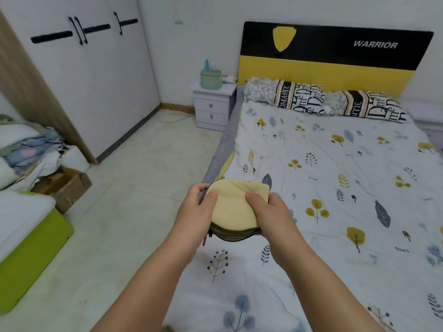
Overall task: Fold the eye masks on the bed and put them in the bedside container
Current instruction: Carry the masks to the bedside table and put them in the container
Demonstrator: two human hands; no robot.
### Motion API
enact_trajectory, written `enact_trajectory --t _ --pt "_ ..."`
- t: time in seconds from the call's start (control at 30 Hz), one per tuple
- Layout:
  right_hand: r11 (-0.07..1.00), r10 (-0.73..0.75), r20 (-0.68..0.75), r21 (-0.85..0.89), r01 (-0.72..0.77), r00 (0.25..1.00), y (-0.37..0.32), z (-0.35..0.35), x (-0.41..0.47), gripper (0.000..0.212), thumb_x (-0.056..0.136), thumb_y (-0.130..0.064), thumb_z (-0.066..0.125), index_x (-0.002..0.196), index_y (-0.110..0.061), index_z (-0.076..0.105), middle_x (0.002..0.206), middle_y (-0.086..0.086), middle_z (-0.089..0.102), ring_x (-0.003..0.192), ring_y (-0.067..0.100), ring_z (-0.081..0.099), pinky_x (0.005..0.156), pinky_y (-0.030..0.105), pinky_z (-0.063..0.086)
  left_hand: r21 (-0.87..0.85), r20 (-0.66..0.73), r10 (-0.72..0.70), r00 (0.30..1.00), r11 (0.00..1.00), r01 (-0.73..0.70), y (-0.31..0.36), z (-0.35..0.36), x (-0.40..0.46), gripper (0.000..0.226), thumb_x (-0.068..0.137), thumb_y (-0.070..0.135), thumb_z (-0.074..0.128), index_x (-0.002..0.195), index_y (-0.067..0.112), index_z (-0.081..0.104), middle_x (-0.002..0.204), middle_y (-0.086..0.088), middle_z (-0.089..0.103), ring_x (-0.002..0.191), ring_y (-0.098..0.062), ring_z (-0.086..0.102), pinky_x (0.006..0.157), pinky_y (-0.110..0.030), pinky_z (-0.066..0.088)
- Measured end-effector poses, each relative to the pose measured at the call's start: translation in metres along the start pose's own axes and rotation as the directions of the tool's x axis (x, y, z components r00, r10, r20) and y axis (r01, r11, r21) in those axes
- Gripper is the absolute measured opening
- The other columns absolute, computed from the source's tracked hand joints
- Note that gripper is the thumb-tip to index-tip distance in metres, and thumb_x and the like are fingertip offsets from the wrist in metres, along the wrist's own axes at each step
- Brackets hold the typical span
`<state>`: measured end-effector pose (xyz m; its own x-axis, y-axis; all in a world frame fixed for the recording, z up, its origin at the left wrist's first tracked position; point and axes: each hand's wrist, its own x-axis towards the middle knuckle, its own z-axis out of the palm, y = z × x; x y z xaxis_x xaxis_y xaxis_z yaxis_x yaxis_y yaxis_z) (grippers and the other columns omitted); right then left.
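Holding the folded eye masks (233, 207) stacked above the bed (335, 176) edge, left hand (194, 212) and right hand (271, 215) pinch opposite sides, likely keeping folds closed before the bedside container (211, 79).

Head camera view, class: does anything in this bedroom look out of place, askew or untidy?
Yes. A jumbled heap of blue and white clothes spills over a brown cardboard box on the floor by the white wardrobe. The leaf-patterned white bed quilt lies smooth, and both hands hold the folded yellow eye masks.
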<state>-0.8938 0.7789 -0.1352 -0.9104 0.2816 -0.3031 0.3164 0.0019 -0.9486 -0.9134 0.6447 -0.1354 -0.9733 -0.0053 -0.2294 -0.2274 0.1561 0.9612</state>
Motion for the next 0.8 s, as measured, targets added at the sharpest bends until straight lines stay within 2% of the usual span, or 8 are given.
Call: enact_trajectory --t 0.17,0.27,0.33,0.43,0.57,0.63,0.7,0.8 --pt "0.999 -0.041 0.078 -0.014 0.042 0.996 -0.018 0.041 -0.028 0.014 0.085 -0.033 0.052 0.077 -0.027 0.043 0.088 -0.006 0.052 0.078 0.008 0.052 0.068 0.030 0.047 0.024 -0.053 0.011 0.999 1.000 -0.010 0.011 -0.054 -0.020 0.016 0.089 0.031 0.042 0.101 0.027 0.051 0.081 0.003 0.055 0.062 -0.015 0.052 0.042 -0.023 0.041" --pt "0.997 -0.070 0.110 -0.019 0.072 0.991 -0.030 0.073 -0.038 0.013 0.085 -0.034 0.052 0.077 -0.027 0.043 0.088 -0.006 0.052 0.079 0.009 0.052 0.069 0.030 0.048 0.011 -0.068 0.023 0.997 1.000 -0.022 0.015 -0.090 -0.023 0.017 0.090 0.033 0.042 0.102 0.025 0.051 0.086 0.002 0.056 0.070 -0.014 0.053 0.052 -0.028 0.042" --pt "0.996 -0.083 0.131 -0.029 0.088 0.988 -0.035 0.098 -0.044 0.014 0.085 -0.034 0.052 0.077 -0.026 0.044 0.088 -0.004 0.054 0.080 0.011 0.053 0.070 0.031 0.048 -0.003 -0.078 0.025 0.997 1.000 -0.025 0.014 -0.117 -0.023 0.018 0.090 0.033 0.041 0.102 0.026 0.052 0.087 0.002 0.057 0.070 -0.014 0.053 0.051 -0.027 0.043" --pt "0.992 -0.107 0.163 -0.046 0.116 0.981 -0.039 0.141 -0.051 0.015 0.085 -0.034 0.053 0.078 -0.021 0.049 0.091 0.003 0.057 0.083 0.018 0.056 0.078 0.037 0.049 -0.016 -0.090 0.023 0.996 1.000 -0.024 0.009 -0.160 -0.020 0.017 0.090 0.033 0.041 0.100 0.025 0.052 0.084 0.000 0.056 0.064 -0.015 0.052 0.044 -0.026 0.043" --pt "0.993 -0.087 0.146 -0.066 0.098 0.985 -0.044 0.208 -0.061 0.022 0.084 -0.035 0.053 0.091 -0.014 0.054 0.106 0.010 0.062 0.100 0.026 0.061 0.090 0.046 0.050 -0.012 -0.091 0.001 0.996 1.000 -0.002 0.001 -0.225 -0.008 0.018 0.090 0.032 0.040 0.100 0.024 0.052 0.085 -0.001 0.055 0.066 -0.017 0.052 0.046 -0.026 0.044" --pt "0.994 -0.092 0.131 -0.049 0.099 0.987 -0.047 0.243 -0.064 0.017 0.084 -0.035 0.054 0.080 -0.019 0.051 0.094 0.005 0.061 0.090 0.022 0.061 0.087 0.044 0.051 -0.002 -0.078 0.003 0.997 1.000 -0.003 -0.001 -0.259 -0.001 0.017 0.090 0.031 0.040 0.101 0.024 0.051 0.085 0.000 0.056 0.067 -0.017 0.053 0.047 -0.027 0.045" --pt "0.995 -0.100 0.128 -0.010 0.102 0.987 -0.050 0.277 -0.067 0.018 0.085 -0.032 0.054 0.074 -0.019 0.049 0.081 0.000 0.057 0.076 0.016 0.057 0.073 0.037 0.051 0.025 -0.077 0.005 0.997 1.000 -0.003 0.000 -0.292 0.007 0.018 0.090 0.032 0.039 0.102 0.024 0.050 0.086 0.001 0.055 0.069 -0.017 0.054 0.047 -0.027 0.047" --pt "0.996 -0.093 0.115 0.011 0.092 0.989 -0.053 0.321 -0.068 0.017 0.085 -0.034 0.053 0.078 -0.019 0.048 0.089 0.003 0.058 0.081 0.018 0.057 0.071 0.035 0.049 0.058 -0.064 0.010 0.998 0.998 -0.006 0.003 -0.335 0.019 0.020 0.091 0.033 0.039 0.106 0.024 0.049 0.090 0.000 0.055 0.074 -0.018 0.054 0.050 -0.028 0.048"
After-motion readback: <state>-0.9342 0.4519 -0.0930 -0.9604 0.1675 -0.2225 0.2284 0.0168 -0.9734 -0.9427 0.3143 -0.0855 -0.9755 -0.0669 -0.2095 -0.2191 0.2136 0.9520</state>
